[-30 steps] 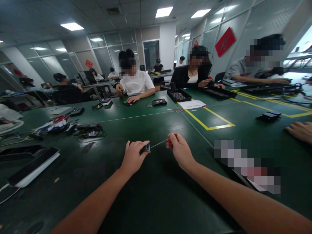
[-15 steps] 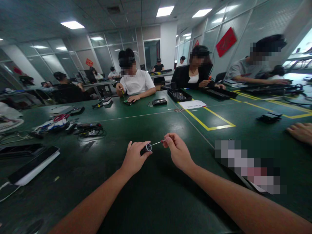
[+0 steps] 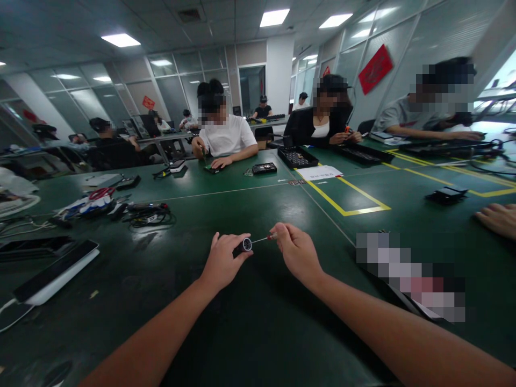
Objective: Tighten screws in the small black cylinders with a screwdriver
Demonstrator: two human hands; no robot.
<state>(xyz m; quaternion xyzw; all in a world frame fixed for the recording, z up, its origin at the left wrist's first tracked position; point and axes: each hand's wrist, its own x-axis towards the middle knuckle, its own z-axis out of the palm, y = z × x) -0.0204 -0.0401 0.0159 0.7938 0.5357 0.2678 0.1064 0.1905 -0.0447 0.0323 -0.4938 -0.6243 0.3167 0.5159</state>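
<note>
Between the thumb and fingers of my left hand (image 3: pixel 222 260) is a short black cylinder (image 3: pixel 244 245) with a pale ring around its open end, which faces right. My right hand (image 3: pixel 297 248) is closed around the handle of a thin screwdriver (image 3: pixel 262 239), red near the shaft. The metal shaft points left and its tip meets the ringed end of the cylinder; whether it goes inside is too small to tell. Both hands are above the green table (image 3: pixel 250 333). My right fingers hide most of the handle.
Bundled cables (image 3: pixel 149 215) and a black-and-white power bank-like box (image 3: pixel 58 274) lie to the left. A blurred sheet (image 3: pixel 411 277) is on the right, near another person's hand (image 3: pixel 497 219). Black trays (image 3: pixel 297 157) and a hard drive (image 3: pixel 264 168) stand across the table, where co-workers sit.
My right hand has turned slightly around the screwdriver, with its fingers curled differently. The left hand and the cylinder stay nearly in place.
</note>
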